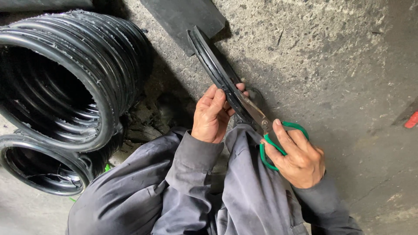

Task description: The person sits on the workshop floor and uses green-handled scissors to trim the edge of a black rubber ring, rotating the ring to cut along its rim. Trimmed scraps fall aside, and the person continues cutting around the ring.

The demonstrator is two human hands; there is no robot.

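Note:
My left hand (211,115) grips a black rubber ring (208,52), held edge-on so that it slants up and away from my lap. My right hand (298,157) is closed on a pair of green-handled scissors (266,127). The steel blades lie against the ring's rim just beside my left fingers. Whether the blades are open or shut on the rubber cannot be made out. Both grey sleeves and my grey-clothed knees fill the lower middle of the view.
A tall stack of black rubber rings (82,74) lies on its side at the left, with a second stack (43,167) below it. A flat black rubber sheet (183,17) lies on the rough concrete floor (331,56). Something red (411,121) shows at the right edge.

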